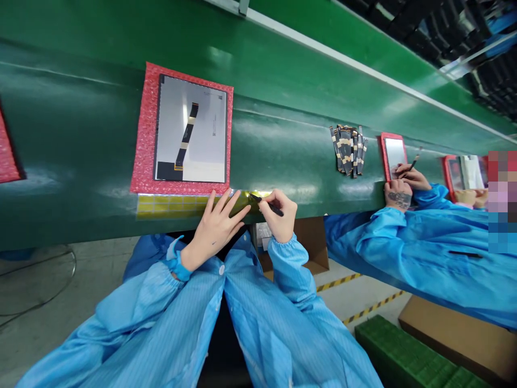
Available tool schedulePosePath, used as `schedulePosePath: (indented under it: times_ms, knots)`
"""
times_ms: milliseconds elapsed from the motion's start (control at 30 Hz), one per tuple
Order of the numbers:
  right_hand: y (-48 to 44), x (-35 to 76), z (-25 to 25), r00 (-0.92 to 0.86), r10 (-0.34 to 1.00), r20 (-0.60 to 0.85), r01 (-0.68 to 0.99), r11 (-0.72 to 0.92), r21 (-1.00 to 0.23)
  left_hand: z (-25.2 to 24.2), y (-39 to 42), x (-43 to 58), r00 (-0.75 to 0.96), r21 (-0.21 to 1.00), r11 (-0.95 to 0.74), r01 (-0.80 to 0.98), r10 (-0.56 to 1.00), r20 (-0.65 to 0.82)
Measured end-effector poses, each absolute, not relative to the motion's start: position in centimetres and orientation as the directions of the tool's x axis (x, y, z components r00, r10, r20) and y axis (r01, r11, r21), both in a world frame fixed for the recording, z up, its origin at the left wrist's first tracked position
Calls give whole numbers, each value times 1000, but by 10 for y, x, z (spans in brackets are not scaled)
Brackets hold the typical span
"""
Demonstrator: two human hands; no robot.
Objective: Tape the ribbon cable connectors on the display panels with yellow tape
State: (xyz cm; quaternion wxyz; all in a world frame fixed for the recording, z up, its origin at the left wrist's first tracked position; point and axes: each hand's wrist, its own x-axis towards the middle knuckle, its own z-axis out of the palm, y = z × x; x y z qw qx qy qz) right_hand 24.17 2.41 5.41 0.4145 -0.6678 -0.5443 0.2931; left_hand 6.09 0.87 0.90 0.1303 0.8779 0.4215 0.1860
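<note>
Green conveyor belt (pixel 72 145) bore display panel (pixel 189 129) on pink bubble mat (pixel 139 156). Left hand (pixel 216 229) lay open on yellow film sheet (pixel 169 207); right hand (pixel 279 215) pinched black pointed tool (pixel 271 205) at sheet's edge. Slipped tip risked tearing film.

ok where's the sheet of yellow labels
In the head view, the yellow labels lie on the green belt, just below the red bubble mat, partly under the left hand.

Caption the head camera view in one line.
Right hand pinches a slim black tool at a yellow tape sheet below a grey display panel on pink bubble wrap.
</note>
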Motion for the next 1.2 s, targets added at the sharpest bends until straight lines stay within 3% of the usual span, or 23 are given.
schedulePosePath:
  times_ms: [100, 233, 333, 500, 567, 633, 700, 900, 1200]
  knots:
    - [25, 247, 46, 259, 966, 9, 401, -99, -911, 11, 9, 60, 574, 384, -608, 695, 791, 214]
    - [23, 251, 38, 269, 962, 45, 343, -52, -938, 11, 9, 61, 575, 375, -614, 694, 787, 224]
    - [22, 253, 41, 313, 946, 80, 151, 34, -988, 9, 8, 63, 572, 394, -607, 690, 791, 218]
    - [19, 257, 55, 366, 923, 121, -51, 150, -987, 15, 19, 35, 583, 567, -605, 559, 773, 251]
    - [18, 256, 59, 366, 922, 124, -62, 157, -986, 20, 31, 10, 441, 604, -522, 602, 848, 293]
    - [18, 255, 60, 368, 922, 123, -55, 154, -987, 22, 43, -15, 216, 572, -361, 736, 927, 307]
    - [20, 252, 61, 359, 926, 118, -53, 146, -988, 20, 51, -32, 109, 519, -255, 816, 949, 295]
    - [40, 234, 56, 286, 954, 94, -61, 116, -991, 4, 40, -25, 207, 459, -319, 829, 938, 278]
    - [99, 186, 32, 53, 999, -15, 1, -15, -1000, 9, 31, -16, 140, 502, -294, 813, 937, 321]
